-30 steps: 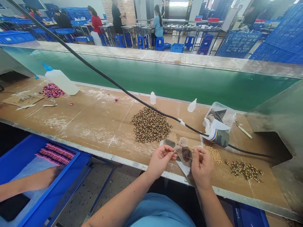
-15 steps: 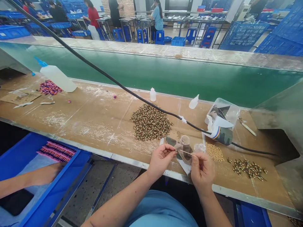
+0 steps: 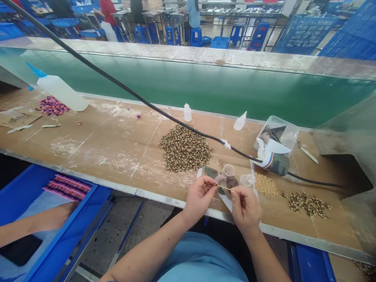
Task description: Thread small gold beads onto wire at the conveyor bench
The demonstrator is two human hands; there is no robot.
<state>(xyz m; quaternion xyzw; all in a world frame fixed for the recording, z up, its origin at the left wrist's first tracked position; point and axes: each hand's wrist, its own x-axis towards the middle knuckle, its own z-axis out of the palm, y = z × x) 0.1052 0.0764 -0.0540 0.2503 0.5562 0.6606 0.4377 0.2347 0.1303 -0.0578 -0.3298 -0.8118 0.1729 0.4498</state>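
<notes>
My left hand [image 3: 199, 196] pinches a tiny bead-like part at its fingertips, close to the bench's front edge. My right hand [image 3: 245, 206] pinches a thin stick [image 3: 223, 188] whose tip points at that part. Just behind the hands lie a grey-brown cloth patch [image 3: 223, 181] and two small clear caps [image 3: 247, 179]. A big heap of brown and gold beads [image 3: 185, 149] sits beyond my left hand. A small pile of pale round beads [image 3: 265, 184] and a scatter of finished brown pieces [image 3: 307, 202] lie to the right.
A black cable [image 3: 141, 101] crosses over the wooden bench [image 3: 111, 145]. Two small glue bottles [image 3: 187, 112], a clear tub [image 3: 277, 137] with tape rolls, a large squeeze bottle [image 3: 60, 91] and purple beads [image 3: 51, 105] lie around. Green conveyor [image 3: 205, 88] behind. Another person's arm [image 3: 35, 225] rests in a blue bin.
My hands have drawn closer together and slightly nearer me; the stick tip now meets the part held by my left hand. The view has tilted down a little.
</notes>
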